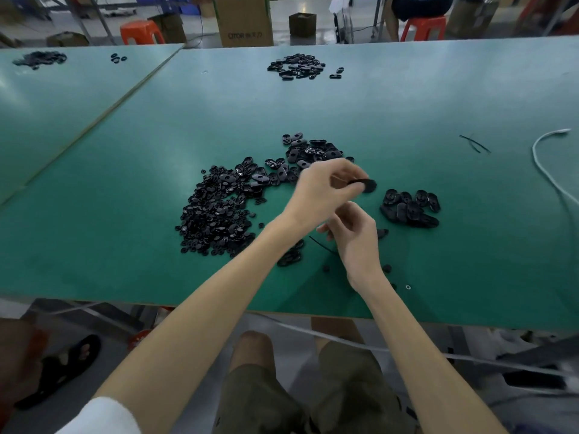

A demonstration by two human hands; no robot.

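Two hands work mid-table [94, 170], the L reaching across. Nearest the edge: loose bits [387, 268] by the R wrist. R hand [355, 236] sits just above a thin black strip [321, 244], fingers curled in; can't tell if it grips anything. L hand [326, 191] is just beyond, pinching a black oval cap [367, 185] betw. thumb & fingertips, up off the table, near the small pile [410, 209] to its right. Big heap [216, 217] of small parts lies left of the L forearm, more ovals [310, 151] behind the hands, far pile [296, 66] well apart.

Risks, as I judge:
- The cap is held by the tips only, so a twist or a bump from the R hand could flick it into a pile & mix stock.
- The L forearm passes over parts by the heap, so a low sweep would scatter them.
- The R wrist could nudge the bits off the edge.
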